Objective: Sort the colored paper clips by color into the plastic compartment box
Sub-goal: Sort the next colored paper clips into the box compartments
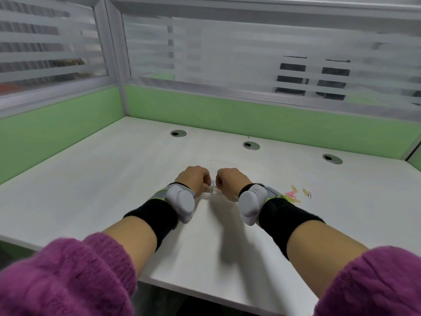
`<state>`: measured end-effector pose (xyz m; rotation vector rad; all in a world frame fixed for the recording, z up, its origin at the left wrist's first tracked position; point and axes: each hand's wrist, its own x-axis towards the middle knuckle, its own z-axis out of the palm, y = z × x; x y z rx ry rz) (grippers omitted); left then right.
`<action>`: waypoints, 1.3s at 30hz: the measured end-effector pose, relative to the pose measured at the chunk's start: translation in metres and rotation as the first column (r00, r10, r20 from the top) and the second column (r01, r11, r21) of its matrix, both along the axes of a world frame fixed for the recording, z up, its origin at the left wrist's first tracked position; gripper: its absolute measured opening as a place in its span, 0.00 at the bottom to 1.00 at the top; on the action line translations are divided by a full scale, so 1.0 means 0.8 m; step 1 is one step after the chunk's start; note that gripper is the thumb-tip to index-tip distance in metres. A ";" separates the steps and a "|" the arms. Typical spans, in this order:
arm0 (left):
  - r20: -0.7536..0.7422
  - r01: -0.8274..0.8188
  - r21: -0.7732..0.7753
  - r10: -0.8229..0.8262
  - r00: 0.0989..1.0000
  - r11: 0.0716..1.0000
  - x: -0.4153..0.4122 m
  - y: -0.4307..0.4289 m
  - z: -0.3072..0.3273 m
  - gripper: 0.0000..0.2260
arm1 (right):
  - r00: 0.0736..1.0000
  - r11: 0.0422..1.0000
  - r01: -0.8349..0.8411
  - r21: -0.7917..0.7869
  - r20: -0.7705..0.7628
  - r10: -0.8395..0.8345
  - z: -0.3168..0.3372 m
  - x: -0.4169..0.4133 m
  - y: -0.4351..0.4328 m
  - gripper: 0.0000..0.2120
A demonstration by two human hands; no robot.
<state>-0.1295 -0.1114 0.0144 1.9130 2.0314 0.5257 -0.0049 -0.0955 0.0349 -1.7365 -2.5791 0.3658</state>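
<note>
Paper clips (296, 195) are lying loose on the desk (114, 179) beside the right wrist (251, 202), and I am watching the left hand (196, 179) and right hand (229, 180) curling close together over the clear box (222, 164), unable to tell what they are pinching, and worrying that wrist could be knocking clips away.

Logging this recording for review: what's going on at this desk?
A person works with both hands over a clear compartment box on the white desk. The left hand and right hand curl down over it, side by side. Their fingertips are hidden, so I can't tell whether either holds a clip. Silver clips show in the box between the hands. Pink and yellow clips lie loose on the desk beside the right wrist, not yet sorted.
</note>
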 end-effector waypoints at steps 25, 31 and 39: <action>0.029 -0.028 0.029 0.027 0.999 0.999 -0.037 -0.007 0.000 0.08 | 0.997 0.999 0.036 0.013 -0.063 -0.035 -0.011 -0.031 0.009 0.13; 0.015 0.006 0.062 -0.007 1.000 0.998 -0.010 -0.001 0.009 0.08 | 0.996 0.998 0.026 0.054 -0.081 -0.022 -0.004 0.005 0.008 0.12; -0.011 0.099 0.062 -0.098 0.995 0.993 0.052 0.009 0.011 0.10 | 0.990 0.991 0.115 0.064 -0.086 -0.110 -0.003 0.085 0.009 0.13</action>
